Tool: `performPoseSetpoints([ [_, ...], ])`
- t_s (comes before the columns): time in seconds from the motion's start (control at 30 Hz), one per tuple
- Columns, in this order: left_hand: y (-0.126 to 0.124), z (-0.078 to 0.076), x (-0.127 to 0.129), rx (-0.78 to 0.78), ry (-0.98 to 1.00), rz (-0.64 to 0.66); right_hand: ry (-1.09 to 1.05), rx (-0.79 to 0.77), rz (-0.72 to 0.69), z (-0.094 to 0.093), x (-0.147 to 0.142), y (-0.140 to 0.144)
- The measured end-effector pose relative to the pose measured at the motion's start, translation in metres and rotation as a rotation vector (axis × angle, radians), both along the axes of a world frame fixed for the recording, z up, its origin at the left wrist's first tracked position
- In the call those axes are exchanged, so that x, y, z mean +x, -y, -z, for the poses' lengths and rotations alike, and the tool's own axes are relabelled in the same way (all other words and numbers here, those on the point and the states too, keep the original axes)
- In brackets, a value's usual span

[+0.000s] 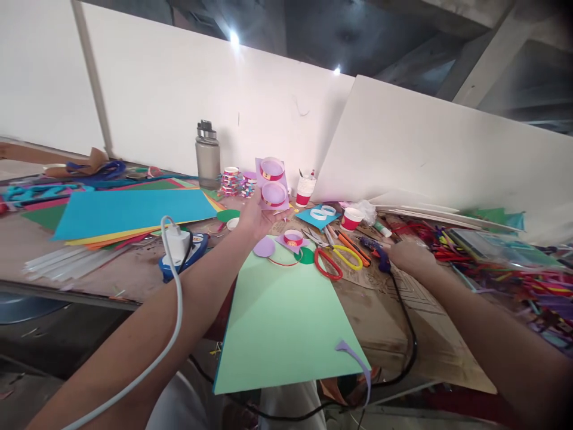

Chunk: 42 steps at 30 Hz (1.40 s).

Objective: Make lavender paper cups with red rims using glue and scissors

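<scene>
My left hand (258,216) is closed on a lilac foam or paper piece (274,183) that carries two paper-cup rings, raised above the table. My right hand (412,257) is at the right, curled at the handle of a dark blue glue gun (381,258) with a black cable; its fingertips are partly hidden. Between the hands is a pale green sheet (290,316). At its top edge are a lilac disc (264,247), a small lilac piece with a red cup ring (293,239) and a green disc (307,255). Red-and-yellow-handled scissors (333,261) lie beside it.
Coloured sheets (134,209) and a blue power strip (201,243) with a white plug are at the left. A grey bottle (208,156), stacked cups (305,190) and a red-white cup (351,218) stand behind. Pipe cleaners (532,286) crowd the right. A white cable crosses my left forearm.
</scene>
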State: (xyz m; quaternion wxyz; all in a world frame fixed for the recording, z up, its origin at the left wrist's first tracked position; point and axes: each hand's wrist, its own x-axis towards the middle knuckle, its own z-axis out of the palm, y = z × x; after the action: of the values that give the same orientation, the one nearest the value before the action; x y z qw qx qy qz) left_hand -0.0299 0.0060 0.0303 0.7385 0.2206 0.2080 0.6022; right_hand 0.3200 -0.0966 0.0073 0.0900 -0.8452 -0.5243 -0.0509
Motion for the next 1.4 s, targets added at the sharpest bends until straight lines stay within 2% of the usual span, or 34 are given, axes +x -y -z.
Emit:
performPoseSetpoints([
  [0.07,0.002,0.001,0.002,0.006,-0.001,0.036,0.033,-0.044,-0.021,-0.005,-0.021,0.003],
  [0.13,0.004,0.003,0.003,0.010,-0.006,0.076,0.034,-0.050,-0.118,-0.008,-0.054,0.003],
  [0.3,0.002,0.008,0.003,0.089,-0.031,0.155,0.046,0.019,-0.452,-0.008,-0.142,-0.012],
  [0.4,0.000,0.012,0.001,0.122,-0.072,0.156,0.200,-0.052,-0.456,-0.002,-0.163,-0.018],
  [0.47,-0.002,0.016,0.001,0.114,-0.138,0.178,0.226,-0.130,-0.408,0.003,-0.159,-0.016],
  [0.53,-0.004,0.022,0.003,0.113,-0.235,0.207,0.124,-0.220,-0.378,0.007,-0.147,-0.012],
  [0.67,-0.003,0.030,0.005,0.141,-0.408,0.289,-0.109,-0.228,-0.469,0.010,-0.123,-0.013],
  [0.77,0.000,0.029,0.003,0.180,-0.513,0.389,-0.255,-0.244,-0.437,0.011,-0.112,-0.023],
  [0.9,0.005,0.026,-0.005,0.252,-0.655,0.559,-0.377,-0.112,-0.422,0.011,-0.099,-0.040],
  [1.0,0.008,0.024,-0.011,0.326,-0.863,0.719,-0.419,-0.027,-0.412,0.010,-0.094,-0.045],
  [1.07,0.010,0.020,-0.014,0.430,-1.036,0.810,-0.417,-0.001,-0.373,0.010,-0.094,-0.046],
  [1.13,0.011,0.014,-0.015,0.628,-1.206,0.799,-0.389,0.024,-0.351,0.012,-0.097,-0.047],
  [1.2,0.011,0.008,-0.014,0.768,-1.323,0.703,-0.363,0.065,-0.351,0.017,-0.099,-0.049],
  [1.3,0.011,0.003,-0.012,0.861,-1.416,0.625,-0.345,0.123,-0.404,0.026,-0.099,-0.051],
  [1.4,0.010,0.004,-0.011,0.888,-1.461,0.533,-0.317,0.087,-0.473,0.027,-0.100,-0.047],
])
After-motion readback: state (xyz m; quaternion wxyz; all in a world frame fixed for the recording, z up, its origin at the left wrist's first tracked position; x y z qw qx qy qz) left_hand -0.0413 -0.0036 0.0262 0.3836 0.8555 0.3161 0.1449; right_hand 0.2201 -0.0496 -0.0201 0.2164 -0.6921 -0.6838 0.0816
